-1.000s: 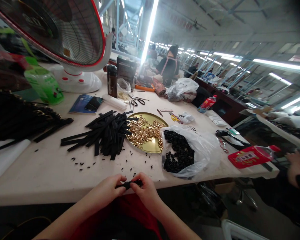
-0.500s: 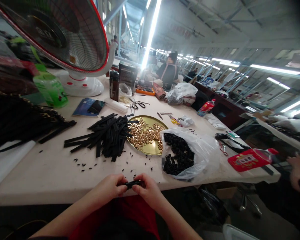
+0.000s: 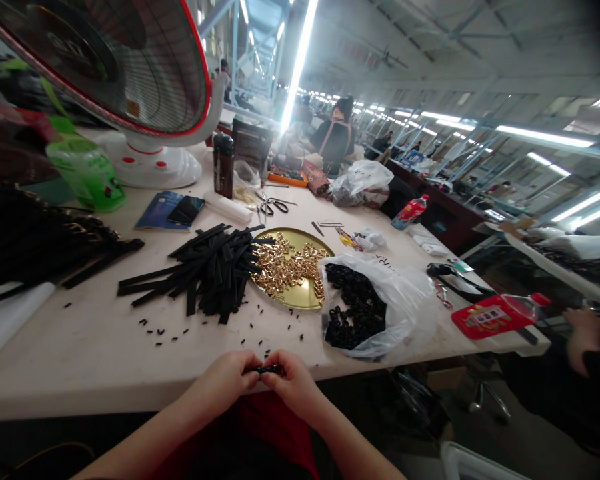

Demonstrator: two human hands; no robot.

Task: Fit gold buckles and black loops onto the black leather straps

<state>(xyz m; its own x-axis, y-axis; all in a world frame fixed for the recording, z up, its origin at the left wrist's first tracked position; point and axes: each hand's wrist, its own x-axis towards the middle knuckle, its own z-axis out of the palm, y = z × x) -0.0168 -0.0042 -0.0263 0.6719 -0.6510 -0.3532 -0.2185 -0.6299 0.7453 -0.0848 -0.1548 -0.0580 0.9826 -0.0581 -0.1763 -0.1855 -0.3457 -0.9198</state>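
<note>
At the table's front edge, my left hand and my right hand pinch a small black piece between thumbs and fingers. It looks like part of a black strap; the fingers cover most of it. Beyond my hands lies a heap of black straps. To its right, a round gold tray holds many small gold metal clasps. An open white plastic bag full of small black parts stands on the right. Several tiny black bits are scattered on the tabletop.
A fan stands at the back left beside a green pouch. Farther back are a dark bottle and scissors. A red bottle lies at the right edge, near another person's hand.
My two hands have drawn slightly closer together around the black piece. The view has shifted a little; the things on the table stay in place.
</note>
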